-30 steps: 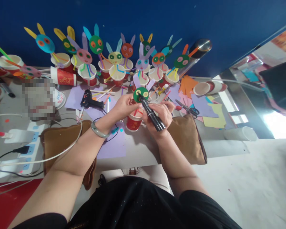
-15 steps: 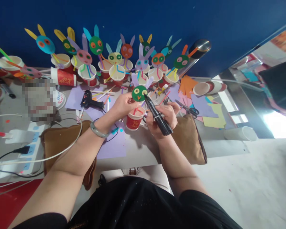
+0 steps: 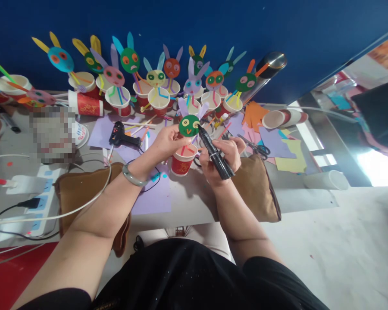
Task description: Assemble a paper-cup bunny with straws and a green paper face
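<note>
My left hand (image 3: 168, 144) pinches the lower left edge of a green paper rabbit head (image 3: 189, 130). The head has purple ears, pale yellow eyes and an orange mouth. Below it stands a red and white paper cup (image 3: 181, 163) with reddish strips inside. In my right hand (image 3: 224, 156) is a black marker pen (image 3: 216, 157), held slanted. Its tip is at the eye on the head's right side; whether it touches cannot be made out. Behind the head, several finished-looking paper rabbits stand in cups, such as a purple one (image 3: 193, 85).
A black glue gun (image 3: 124, 135) lies on purple paper to the left. Scissors (image 3: 258, 148) and coloured paper scraps (image 3: 278, 144) lie on the right. Brown cushions (image 3: 254, 189) flank my arms. A power strip (image 3: 42, 202) with cables is at far left, and a metal flask (image 3: 273, 64) leans behind.
The marker's tip has shifted slightly right across the eye, and my right hand has moved with it. My left hand stays put on the rabbit head.
</note>
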`<action>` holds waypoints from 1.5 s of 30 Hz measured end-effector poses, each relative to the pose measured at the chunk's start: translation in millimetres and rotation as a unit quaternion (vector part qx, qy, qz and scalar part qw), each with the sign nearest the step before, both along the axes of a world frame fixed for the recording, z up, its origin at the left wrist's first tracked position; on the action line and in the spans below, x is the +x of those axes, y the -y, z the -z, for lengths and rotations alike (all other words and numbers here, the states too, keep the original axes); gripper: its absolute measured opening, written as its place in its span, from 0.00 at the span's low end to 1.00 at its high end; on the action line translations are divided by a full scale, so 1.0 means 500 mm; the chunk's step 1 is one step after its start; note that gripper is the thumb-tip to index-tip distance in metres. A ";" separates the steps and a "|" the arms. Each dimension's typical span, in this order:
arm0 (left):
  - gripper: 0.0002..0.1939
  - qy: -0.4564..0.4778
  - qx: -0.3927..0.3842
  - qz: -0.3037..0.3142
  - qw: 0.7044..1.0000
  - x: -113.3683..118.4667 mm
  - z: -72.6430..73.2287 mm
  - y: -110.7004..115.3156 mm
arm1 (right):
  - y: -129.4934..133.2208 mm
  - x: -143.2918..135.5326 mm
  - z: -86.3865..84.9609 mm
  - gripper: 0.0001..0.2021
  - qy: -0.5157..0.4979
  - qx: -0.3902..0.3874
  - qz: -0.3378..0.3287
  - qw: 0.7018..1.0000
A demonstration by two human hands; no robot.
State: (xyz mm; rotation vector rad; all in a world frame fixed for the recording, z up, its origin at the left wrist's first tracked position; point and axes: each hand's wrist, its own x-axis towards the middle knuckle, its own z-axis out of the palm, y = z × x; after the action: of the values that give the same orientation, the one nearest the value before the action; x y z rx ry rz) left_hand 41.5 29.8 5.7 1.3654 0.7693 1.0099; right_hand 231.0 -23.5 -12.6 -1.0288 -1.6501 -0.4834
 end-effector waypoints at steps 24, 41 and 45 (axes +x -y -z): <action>0.14 0.032 -0.004 0.005 0.999 0.003 0.007 -0.001 | -0.005 -0.003 0.002 0.08 0.017 -0.009 0.021 1.000; 0.16 0.024 -0.004 0.006 1.000 0.000 0.012 -0.004 | -0.008 -0.008 -0.009 0.08 0.008 0.032 0.008 0.999; 0.18 0.030 -0.004 0.001 1.000 0.001 0.010 -0.003 | -0.014 -0.011 -0.015 0.09 0.006 0.063 0.003 0.998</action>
State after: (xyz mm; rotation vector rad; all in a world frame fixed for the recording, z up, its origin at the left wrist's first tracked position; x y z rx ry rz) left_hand 41.9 31.2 0.9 1.3231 0.7253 1.0405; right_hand 225.6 -16.6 -5.3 -0.9392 -1.6070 -0.5901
